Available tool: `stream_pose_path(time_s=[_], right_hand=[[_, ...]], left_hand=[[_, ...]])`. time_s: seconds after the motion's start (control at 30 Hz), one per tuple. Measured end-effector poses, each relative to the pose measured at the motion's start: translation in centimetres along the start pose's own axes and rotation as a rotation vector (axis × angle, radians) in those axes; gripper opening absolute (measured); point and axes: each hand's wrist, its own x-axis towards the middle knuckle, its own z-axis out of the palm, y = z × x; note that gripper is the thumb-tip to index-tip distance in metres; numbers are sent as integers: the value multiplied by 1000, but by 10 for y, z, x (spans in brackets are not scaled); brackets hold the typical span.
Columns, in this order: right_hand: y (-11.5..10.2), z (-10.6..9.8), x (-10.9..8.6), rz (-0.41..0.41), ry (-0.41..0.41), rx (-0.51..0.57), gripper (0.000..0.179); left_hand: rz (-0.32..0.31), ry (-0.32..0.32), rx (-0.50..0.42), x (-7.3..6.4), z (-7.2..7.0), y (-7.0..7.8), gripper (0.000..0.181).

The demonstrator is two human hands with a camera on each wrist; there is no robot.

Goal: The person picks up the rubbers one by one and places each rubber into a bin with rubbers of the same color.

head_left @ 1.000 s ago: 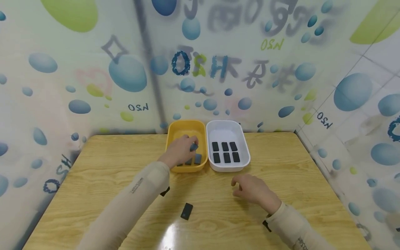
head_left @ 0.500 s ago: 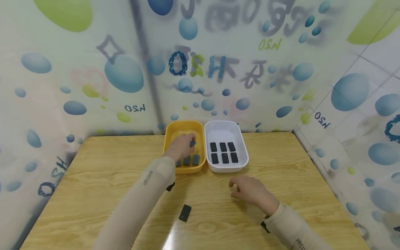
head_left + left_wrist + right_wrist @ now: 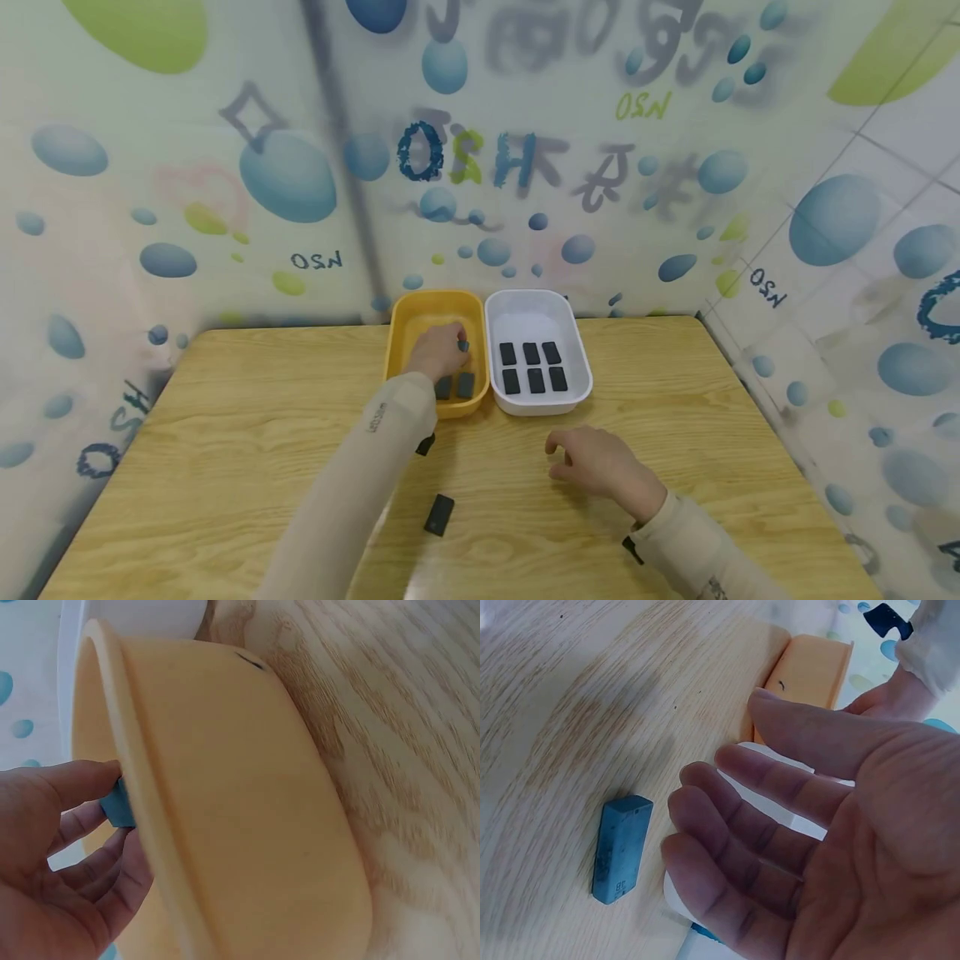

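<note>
My left hand (image 3: 437,350) reaches into the yellow tray (image 3: 396,333) and pinches a small blue-grey rectangular block (image 3: 118,806) between thumb and fingers. In the left wrist view, the tray's rim hides part of that block. Similar blocks, such as one grey block (image 3: 466,385), lie near the tray's front wall, some behind my hand and sleeve. My right hand (image 3: 600,462) hovers over the table with loosely bent fingers, holding nothing. In the right wrist view, a single dark block (image 3: 622,847) lies on the wood beyond its fingertips.
Against the yellow tray's right side stands a white tray (image 3: 534,314) with several dark blocks (image 3: 536,381) in two rows. Both trays sit at the back of the wooden table (image 3: 247,433), before a patterned wall (image 3: 487,83).
My left hand, still pinching the block, has shifted slightly right within the yellow tray. The head view has turned a little to the right. My right hand has stayed in place.
</note>
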Motion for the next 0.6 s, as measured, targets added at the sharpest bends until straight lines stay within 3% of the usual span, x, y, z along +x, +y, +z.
stream_pose_path(time_s=[0.23, 0.6], right_hand=[[3, 2, -2, -18, 4, 14, 20], [7, 2, -2, -47, 5, 35, 22]], left_hand=[[-7, 13, -15, 7, 7, -1, 28], [-1, 1, -3, 18, 19, 2, 7]])
